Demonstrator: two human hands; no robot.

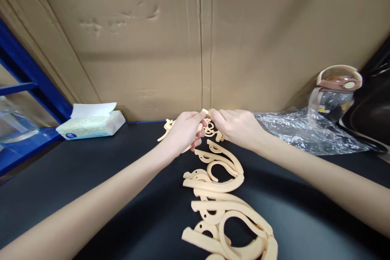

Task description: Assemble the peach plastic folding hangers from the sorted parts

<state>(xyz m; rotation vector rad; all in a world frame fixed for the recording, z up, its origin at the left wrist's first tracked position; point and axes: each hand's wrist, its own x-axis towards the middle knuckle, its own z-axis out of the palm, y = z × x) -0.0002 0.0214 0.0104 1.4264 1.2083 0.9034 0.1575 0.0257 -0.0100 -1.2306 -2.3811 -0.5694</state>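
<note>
Near the far edge of the black table, my left hand (189, 130) is closed around a cream plastic piece (206, 112) whose end sticks up between my two hands. My right hand (233, 126) is just right of it, fingers closed on the same piece; its fingertips are partly hidden. Curved cream parts with round holes (224, 187) lie in a row from below my hands toward the near edge, some overlapping. Smaller cream pieces (209, 128) lie behind and between my hands, and more (167, 126) lie left of my left hand.
A tissue pack (91, 124) stands at the back left beside a blue metal frame (33, 75). Crumpled clear plastic (307, 134) and a bottle with a pinkish-brown lid (336, 93) are at the back right. A cardboard wall (146, 48) rises behind the table (131, 211).
</note>
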